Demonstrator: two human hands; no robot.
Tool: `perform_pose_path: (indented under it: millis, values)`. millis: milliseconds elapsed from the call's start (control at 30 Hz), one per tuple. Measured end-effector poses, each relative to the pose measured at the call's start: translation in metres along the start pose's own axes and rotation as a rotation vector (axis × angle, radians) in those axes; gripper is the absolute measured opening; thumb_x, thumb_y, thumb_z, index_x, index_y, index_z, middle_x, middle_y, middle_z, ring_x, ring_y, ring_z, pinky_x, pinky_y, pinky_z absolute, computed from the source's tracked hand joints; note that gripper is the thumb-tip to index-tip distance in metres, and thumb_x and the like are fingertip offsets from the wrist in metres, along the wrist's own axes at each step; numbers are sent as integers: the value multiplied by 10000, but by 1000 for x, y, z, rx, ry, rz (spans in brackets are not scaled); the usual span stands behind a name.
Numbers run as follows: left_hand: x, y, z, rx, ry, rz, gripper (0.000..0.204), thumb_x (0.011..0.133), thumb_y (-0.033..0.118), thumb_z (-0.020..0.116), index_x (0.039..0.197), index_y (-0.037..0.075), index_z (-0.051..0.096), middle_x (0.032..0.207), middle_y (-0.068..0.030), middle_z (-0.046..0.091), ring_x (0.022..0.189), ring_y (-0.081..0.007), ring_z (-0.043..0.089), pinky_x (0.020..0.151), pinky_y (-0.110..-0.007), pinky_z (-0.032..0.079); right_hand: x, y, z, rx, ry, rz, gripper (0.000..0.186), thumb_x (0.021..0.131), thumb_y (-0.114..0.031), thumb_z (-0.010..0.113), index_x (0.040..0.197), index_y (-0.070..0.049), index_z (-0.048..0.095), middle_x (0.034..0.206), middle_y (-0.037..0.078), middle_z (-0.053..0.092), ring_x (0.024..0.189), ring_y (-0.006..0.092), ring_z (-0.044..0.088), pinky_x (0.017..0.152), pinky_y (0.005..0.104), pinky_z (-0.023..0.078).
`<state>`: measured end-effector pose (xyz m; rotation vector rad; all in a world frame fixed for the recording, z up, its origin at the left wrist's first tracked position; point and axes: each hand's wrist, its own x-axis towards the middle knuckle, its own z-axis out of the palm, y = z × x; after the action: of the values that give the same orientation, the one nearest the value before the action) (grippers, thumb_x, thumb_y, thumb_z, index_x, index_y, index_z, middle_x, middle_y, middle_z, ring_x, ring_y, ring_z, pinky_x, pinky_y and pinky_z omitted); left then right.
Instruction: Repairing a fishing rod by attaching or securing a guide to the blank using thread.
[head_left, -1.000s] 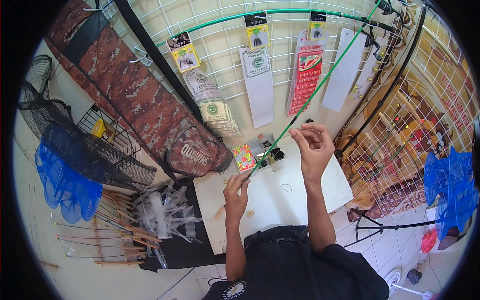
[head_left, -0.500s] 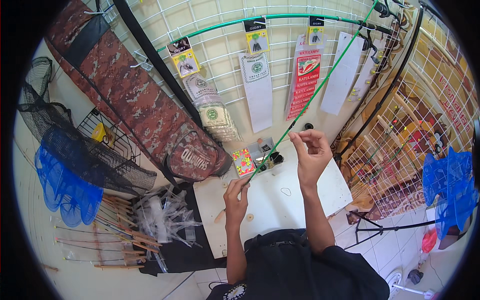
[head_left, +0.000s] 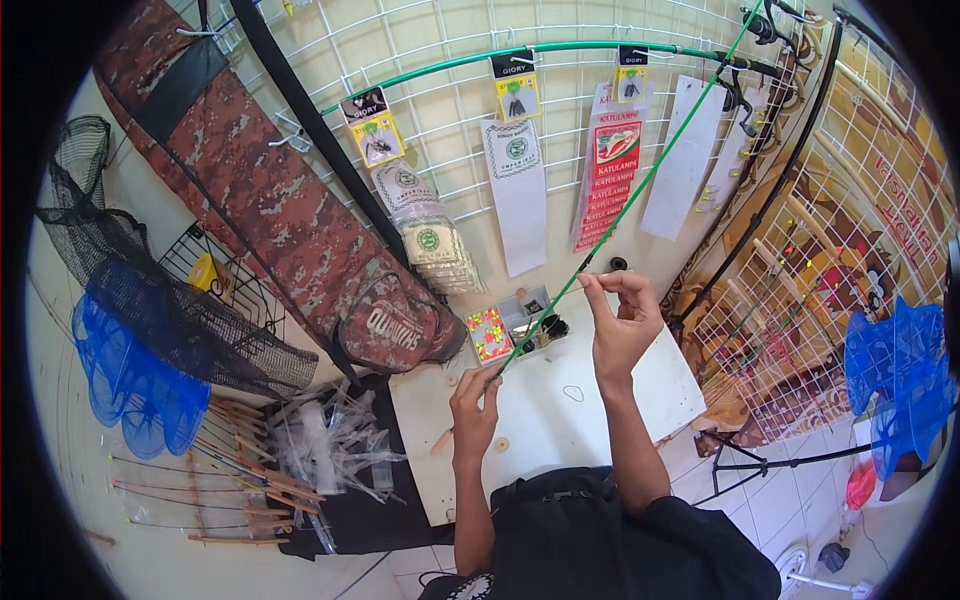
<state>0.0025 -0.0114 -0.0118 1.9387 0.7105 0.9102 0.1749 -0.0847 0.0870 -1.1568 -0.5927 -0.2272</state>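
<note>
A thin green fishing rod [head_left: 640,188] runs slantwise from my left hand up to the top right. My left hand [head_left: 474,402] is closed round its lower visible end, above the white tabletop. Beside the rod's dark band, my right hand [head_left: 622,318] pinches thumb and forefinger together, the other fingers curled. Whatever lies in that pinch is too fine to make out. Under the rod are a clear box of bright red, yellow and green beads [head_left: 488,335] and a small compartment tray [head_left: 530,318] with dark items.
The white table [head_left: 540,430] stands against a white wire grid hung with packets and another green rod [head_left: 430,66]. A camouflage rod bag [head_left: 250,190] leans at left. Plastic wrappers [head_left: 330,445] lie on black cloth. Blue nets [head_left: 135,350] hang at the side.
The view has shifted slightly, so the wall things sit a little lower. Both hands keep nearly the same places at the rod, the right one still pinching.
</note>
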Motion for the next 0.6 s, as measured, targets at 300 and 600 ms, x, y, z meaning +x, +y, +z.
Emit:
perform_pose_path:
  millis: [300, 600]
  values:
    - [0, -6, 1, -6, 16, 23, 233, 861, -49, 572, 1067, 23, 654, 884, -106, 615, 790, -198, 618, 713, -303, 483, 2, -1, 5, -36, 23, -30, 159, 787, 39, 736, 888, 13, 616, 841, 74, 660, 781, 108, 608, 732, 250, 477]
    - [0, -5, 3, -25, 14, 18, 228, 862, -40, 574, 1067, 20, 655, 891, -118, 617, 798, -229, 612, 739, -319, 474, 5, -5, 6, -193, 37, -158, 236, 771, 52, 731, 999, 6, 694, 832, 74, 696, 746, 114, 603, 691, 252, 464]
